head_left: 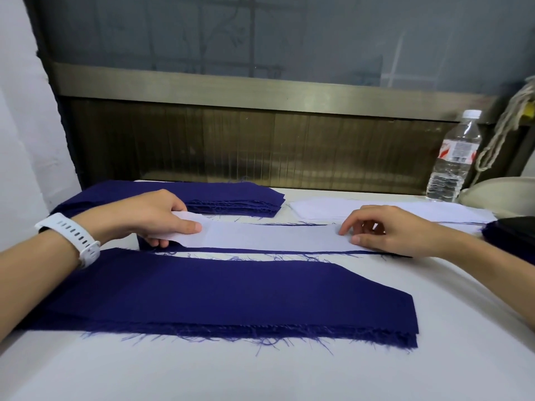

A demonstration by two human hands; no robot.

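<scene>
A long white strip of interfacing lies across the middle of the table on top of a navy fabric strip whose edge shows just below it. My left hand, with a white watch on the wrist, pinches the strip's left end between thumb and fingers. At the strip's right end, my right hand presses down with curled fingertips. A wider navy fabric piece with frayed edges lies nearer to me.
A stack of navy fabric pieces sits at the back left. White cut pieces lie at the back right, near a plastic water bottle. A dark object is at the right edge. The table is covered in white.
</scene>
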